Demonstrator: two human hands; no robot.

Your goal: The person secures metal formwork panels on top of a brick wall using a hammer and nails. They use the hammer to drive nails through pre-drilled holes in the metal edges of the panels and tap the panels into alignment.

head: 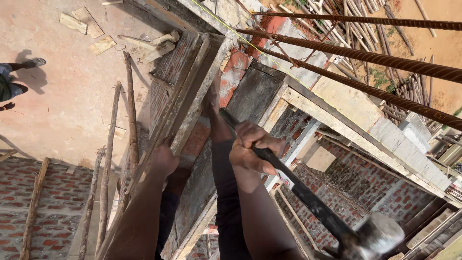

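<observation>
Head view, looking far down from up high. Right hand (254,147) wrapped tight around the black handle of a hammer (308,197), near the middle of the picture. Handle running down to the lower right, with the grey metal head blurry in the corner. Left hand (162,161) pressed on the edge of a long wooden plank frame (185,96), fingers bent over it, gripping the wood. Dark trouser leg and bare foot (211,98) resting on the boards between both hands. Rusty steel bars (375,58) crossing the top right. Red brick wall (337,192) below. Another person's legs (14,79) at the far left on the pale ground.
</observation>
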